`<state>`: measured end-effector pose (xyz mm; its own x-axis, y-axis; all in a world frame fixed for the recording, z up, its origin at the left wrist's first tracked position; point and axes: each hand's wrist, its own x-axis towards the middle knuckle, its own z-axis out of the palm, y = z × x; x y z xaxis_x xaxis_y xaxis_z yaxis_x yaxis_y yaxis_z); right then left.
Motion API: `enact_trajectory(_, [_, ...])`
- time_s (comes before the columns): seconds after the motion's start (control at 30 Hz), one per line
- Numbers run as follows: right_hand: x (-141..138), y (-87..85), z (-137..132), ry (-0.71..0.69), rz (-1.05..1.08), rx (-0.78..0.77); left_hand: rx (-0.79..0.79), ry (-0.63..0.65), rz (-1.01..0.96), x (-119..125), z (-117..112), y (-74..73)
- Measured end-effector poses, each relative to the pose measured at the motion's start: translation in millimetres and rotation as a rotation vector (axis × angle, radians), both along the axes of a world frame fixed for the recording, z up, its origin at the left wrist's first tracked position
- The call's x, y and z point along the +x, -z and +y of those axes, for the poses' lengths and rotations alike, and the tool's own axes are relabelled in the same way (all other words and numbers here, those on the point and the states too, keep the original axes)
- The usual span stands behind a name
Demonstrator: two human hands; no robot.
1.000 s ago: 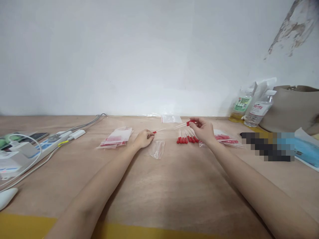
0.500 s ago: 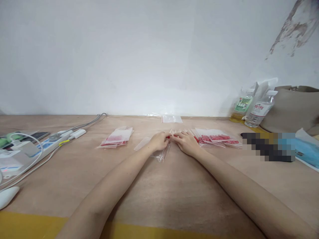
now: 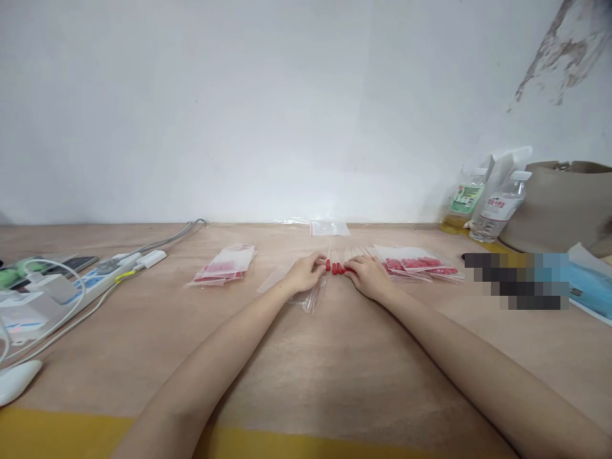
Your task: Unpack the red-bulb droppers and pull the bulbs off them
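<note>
Several red-tipped sticks (image 3: 337, 268) lie side by side between my hands, with thin pale shafts pointing toward the wall. My left hand (image 3: 306, 273) is closed, its fingertips at the leftmost red tip. My right hand (image 3: 370, 275) curls its fingers and thumb about a red tip at the right end of the row. Part of that tip is hidden by the fingers. A clear plastic bag (image 3: 312, 298) lies under and beside my left hand. Just right of my right hand is a spread of flat zip bags (image 3: 415, 264) with red pieces inside.
A stack of bags with red contents (image 3: 222, 266) lies to the left. One white bag (image 3: 329, 229) is by the wall. At the left are a power strip (image 3: 98, 278), cables and a white mouse (image 3: 19, 381). Two bottles (image 3: 502, 209) and a grey-beige bag (image 3: 564, 207) stand at the right.
My hands have moved apart, the left slightly left and the right to the right. The red tips between them now show plainly.
</note>
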<state>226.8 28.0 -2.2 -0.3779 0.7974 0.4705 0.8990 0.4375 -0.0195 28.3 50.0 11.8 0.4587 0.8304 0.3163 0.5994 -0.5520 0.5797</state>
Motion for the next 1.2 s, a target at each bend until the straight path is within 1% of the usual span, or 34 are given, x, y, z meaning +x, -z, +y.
enact_trajectory(0.1, [-2, -1.5, -4, -0.009, 0.054, 0.068, 0.09, -0.051, 0.011, -9, -7, -7.2])
enact_trajectory(0.2, [-11, -5.5, -13, -0.082, 0.187, 0.127, 0.17, -0.06, 0.061, -27, -20, -12.7])
enact_trajectory(0.23, [-16, -7.2, -17, -0.135, 0.227, 0.132, 0.184, -0.047, 0.075, -35, -25, -13.2])
enact_trajectory(0.3, [-26, -10.5, -26, -0.288, 0.25, 0.122, 0.194, -0.012, 0.114, -50, -36, -12.0])
enact_trajectory(0.37, [-36, -12.7, -35, -0.473, 0.188, 0.083, 0.186, 0.029, 0.194, -64, -44, -8.8])
enact_trajectory(0.43, [-43, -13.3, -42, -0.618, 0.099, 0.027, 0.147, 0.082, 0.314, -74, -48, -5.1])
enact_trajectory(0.47, [-44, -13.0, -45, -0.661, 0.067, -0.005, 0.11, 0.105, 0.375, -77, -50, -3.7])
enact_trajectory(0.53, [-44, -11.8, -50, -0.69, 0.043, -0.073, 0.022, 0.128, 0.48, -82, -50, -2.1])
enact_trajectory(0.63, [-37, -10.0, -52, -0.653, 0.07, -0.153, -0.046, 0.126, 0.553, -85, -51, -3.1])
enact_trajectory(0.77, [-31, -7.9, -52, -0.597, 0.106, -0.176, -0.067, 0.123, 0.563, -87, -55, -8.4])
enact_trajectory(0.83, [-33, -5.5, -50, -0.582, 0.143, -0.158, -0.063, 0.084, 0.554, -87, -58, -11.8])
enact_trajectory(0.9, [-36, -2.0, -47, -0.541, 0.205, -0.129, -0.009, 0.019, 0.492, -86, -59, -14.5])
enact_trajectory(0.93, [-38, 0.0, -46, -0.49, 0.246, -0.111, 0.033, -0.017, 0.439, -84, -59, -15.2])
enact_trajectory(1.0, [-42, 3.9, -42, -0.328, 0.336, -0.077, 0.11, -0.077, 0.319, -81, -56, -14.3])
enact_trajectory(1.07, [-46, 6.9, -38, -0.16, 0.415, -0.074, 0.139, -0.092, 0.243, -78, -52, -11.0])
enact_trajectory(1.13, [-50, 8.7, -34, -0.079, 0.465, -0.116, 0.116, -0.055, 0.25, -76, -49, -6.6])
enact_trajectory(1.2, [-53, 9.3, -31, -0.064, 0.485, -0.179, 0.079, -0.005, 0.302, -75, -48, -3.0])
